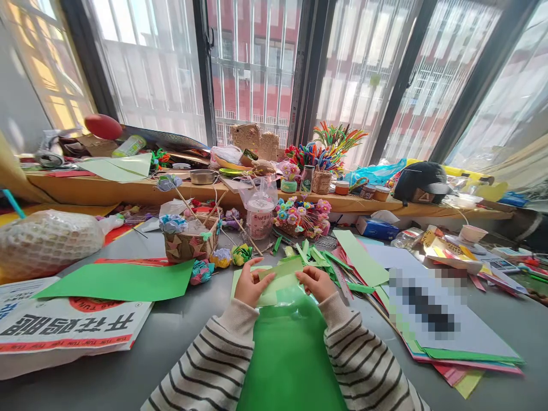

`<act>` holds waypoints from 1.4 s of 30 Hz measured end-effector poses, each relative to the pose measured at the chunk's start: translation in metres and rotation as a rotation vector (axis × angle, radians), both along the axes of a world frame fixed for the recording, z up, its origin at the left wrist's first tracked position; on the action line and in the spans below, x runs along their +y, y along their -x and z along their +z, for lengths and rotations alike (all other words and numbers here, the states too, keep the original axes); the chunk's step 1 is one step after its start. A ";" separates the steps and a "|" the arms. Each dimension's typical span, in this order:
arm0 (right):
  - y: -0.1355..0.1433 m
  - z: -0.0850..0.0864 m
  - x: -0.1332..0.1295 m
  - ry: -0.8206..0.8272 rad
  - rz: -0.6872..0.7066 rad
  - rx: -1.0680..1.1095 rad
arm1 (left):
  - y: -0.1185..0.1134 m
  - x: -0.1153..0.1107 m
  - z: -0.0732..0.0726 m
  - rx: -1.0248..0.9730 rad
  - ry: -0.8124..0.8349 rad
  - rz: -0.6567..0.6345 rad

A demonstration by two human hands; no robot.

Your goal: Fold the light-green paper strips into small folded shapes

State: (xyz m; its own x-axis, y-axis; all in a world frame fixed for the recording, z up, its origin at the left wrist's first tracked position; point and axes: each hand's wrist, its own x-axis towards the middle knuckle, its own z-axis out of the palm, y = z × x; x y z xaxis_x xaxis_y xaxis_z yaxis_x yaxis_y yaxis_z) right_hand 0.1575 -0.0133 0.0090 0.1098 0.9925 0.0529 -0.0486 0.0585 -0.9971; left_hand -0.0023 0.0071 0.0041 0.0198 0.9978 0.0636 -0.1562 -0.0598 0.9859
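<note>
Between my two hands is a small piece of light green paper (285,273), raised above the table. My left hand (252,283) pinches its left end between thumb and fingers. At its right end, the fingertips of my right hand (315,282) are closed on the paper. Under the hands lie more pale green paper, partly covered, and a glossy green sheet (291,354) that runs toward me. Just beyond the right hand is a heap of cut green paper strips (327,260). Paper flowers (242,254) lie beyond the left hand.
A woven basket (190,245) and a plastic cup (260,220) stand at the back. Coloured paper sheets (466,319) are stacked on the right. To the left are a green sheet (124,281) and a white printed bag (81,328). A cluttered ledge (171,190) runs below the windows.
</note>
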 end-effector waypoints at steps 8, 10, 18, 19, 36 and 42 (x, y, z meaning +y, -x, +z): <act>0.006 0.001 -0.001 0.201 0.042 0.271 | -0.009 -0.004 0.002 -0.176 0.010 -0.019; 0.010 -0.001 -0.003 0.246 0.098 0.315 | -0.010 -0.005 0.001 -0.168 0.021 -0.086; 0.014 0.000 -0.006 0.168 0.137 0.128 | -0.006 -0.002 -0.003 -0.032 0.016 -0.160; 0.012 0.000 -0.006 0.115 0.083 0.090 | -0.006 -0.001 -0.002 -0.021 0.018 -0.168; 0.010 -0.003 -0.007 -0.167 0.033 -0.165 | -0.005 -0.003 -0.002 -0.082 0.089 -0.123; -0.003 0.001 -0.006 -0.651 0.176 -0.771 | -0.007 -0.005 -0.001 -0.086 0.091 -0.143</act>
